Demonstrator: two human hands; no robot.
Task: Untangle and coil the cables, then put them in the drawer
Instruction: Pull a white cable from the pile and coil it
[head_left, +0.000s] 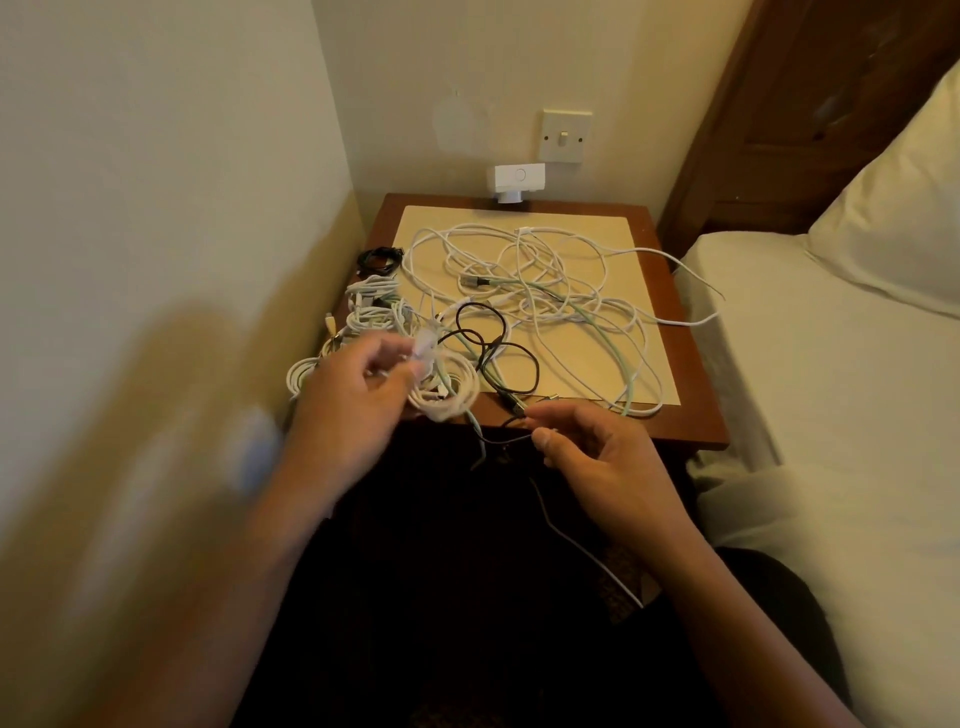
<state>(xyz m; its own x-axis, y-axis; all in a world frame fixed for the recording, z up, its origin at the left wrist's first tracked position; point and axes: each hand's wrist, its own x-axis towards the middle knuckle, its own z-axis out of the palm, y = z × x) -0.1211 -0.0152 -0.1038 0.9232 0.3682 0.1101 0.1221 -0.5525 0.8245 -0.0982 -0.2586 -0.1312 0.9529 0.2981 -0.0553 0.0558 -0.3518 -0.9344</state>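
Left hand (358, 400): off the front-left corner of the cream rectangular mat (441, 215), fingers curled round a coiled white cable bundle (444, 400); exact grip lost in blur.
Right hand (597, 462): just past the mat's front edge, thumb and forefinger pinching a thin black cable (498, 343) close to its plug.
Black cable's run: looped over the mat's front-left part, crossing a pale green cable (629, 382) and white strands.
Step in hand, as judged: freeing the black cable from the pile.
Doing it well: feed the plug back through each loop rather than tugging; keep slack; better to park the white bundle left of the mat first.
Remaining tangle: loose white cables (530, 270) over the mat's centre and back.
Finished coils: small white bundles (371, 306) and a black coil (379, 258) just left of the mat.
Edges: brown wooden table rim (691, 421) close outside the mat; strands overhanging front and right, liable to slide off.
Open room: cream wall (156, 156) tight on the mat's left, white bed (831, 364) on its right; free space only in front.
Drawer: not visible.
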